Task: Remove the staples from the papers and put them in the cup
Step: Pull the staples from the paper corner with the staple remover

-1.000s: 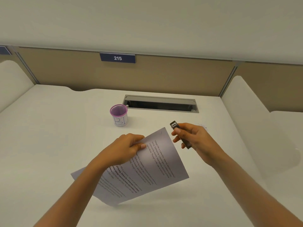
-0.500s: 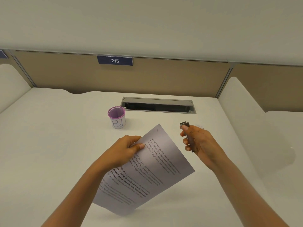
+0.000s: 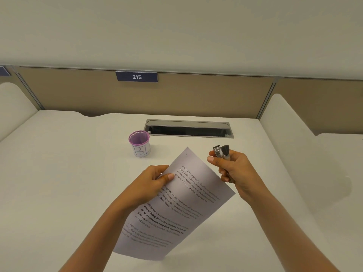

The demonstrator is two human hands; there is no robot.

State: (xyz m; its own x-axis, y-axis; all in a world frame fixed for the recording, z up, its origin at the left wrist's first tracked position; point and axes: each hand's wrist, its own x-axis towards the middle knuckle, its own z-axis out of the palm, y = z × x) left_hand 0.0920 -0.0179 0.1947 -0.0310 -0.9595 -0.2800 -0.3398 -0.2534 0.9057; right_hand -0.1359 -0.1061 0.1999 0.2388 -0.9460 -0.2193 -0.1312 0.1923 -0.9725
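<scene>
Two hands work: left hand (image 3: 155,181) pinches the papers (image 3: 176,205), right hand (image 3: 233,169) grips the staple remover (image 3: 221,151). Staple (image 3: 186,154) lies just left of its tip, at the papers' top corner.

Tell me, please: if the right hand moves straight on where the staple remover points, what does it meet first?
Probably nothing near: the staple remover in the right hand points up and away, toward the grey cable slot; depth is unclear.

both forearms come into view bare from the bottom edge up to the hands, with no sleeve, cuff or glove showing on either. the left hand (image 3: 151,183) and the right hand (image 3: 233,169) wear no ring, watch or band that can be seen. the fingernails are short and plain, without polish, as seen on the left thumb.
</scene>
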